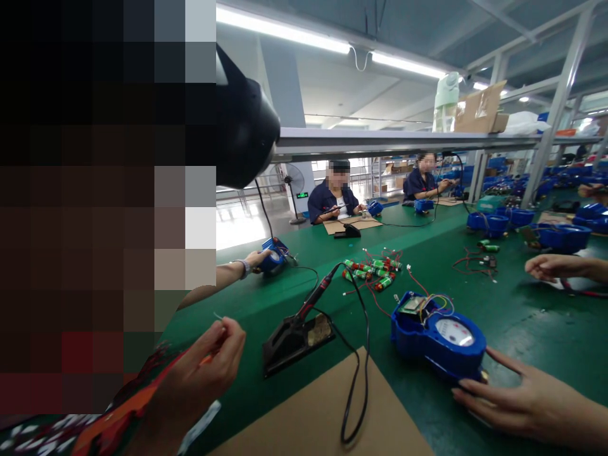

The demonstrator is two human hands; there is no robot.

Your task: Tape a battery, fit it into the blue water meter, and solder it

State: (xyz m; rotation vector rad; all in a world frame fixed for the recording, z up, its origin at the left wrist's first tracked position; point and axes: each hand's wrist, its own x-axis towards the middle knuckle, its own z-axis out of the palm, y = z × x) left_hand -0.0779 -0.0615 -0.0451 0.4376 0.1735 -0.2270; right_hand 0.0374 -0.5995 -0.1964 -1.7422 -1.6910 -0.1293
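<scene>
The round blue plastic water meter (pixel 439 339), its top housing open with a circuit board and coloured wires showing beside a white dial, lies on the long green workbench (pixel 522 316) and serves as the reference here. The right hand (pixel 517 399) lies just in front of the meter, fingers stretched and loosely spread, fingertips touching its near rim without closing around it. Well to the left of the meter, the left hand (pixel 209 364) is curled with finger and thumb pinched on a thin silvery wire (pixel 217 316) that pokes up out of the grip. Between that hand and the meter stands a black metal soldering-iron stand (pixel 292 339) holding a yellowish sponge, with a black-and-red soldering iron (pixel 316 294) resting in it; its black cable (pixel 356 380) loops over a flat brown cardboard sheet (pixel 327 411) in front of the meter, at the bench's near edge. Behind the meter lies a loose cluster of green cylindrical batteries with red leads (pixel 373 271); bare green surface lies open to the right of the meter. Farther right, another person's hand (pixel 546 267) rests on the bench, and far behind-left a co-worker's hand (pixel 259 258) grips a second blue meter (pixel 273 256). Beyond the meter to the right, more blue housings (pixel 560 235) stand in a row.
</scene>
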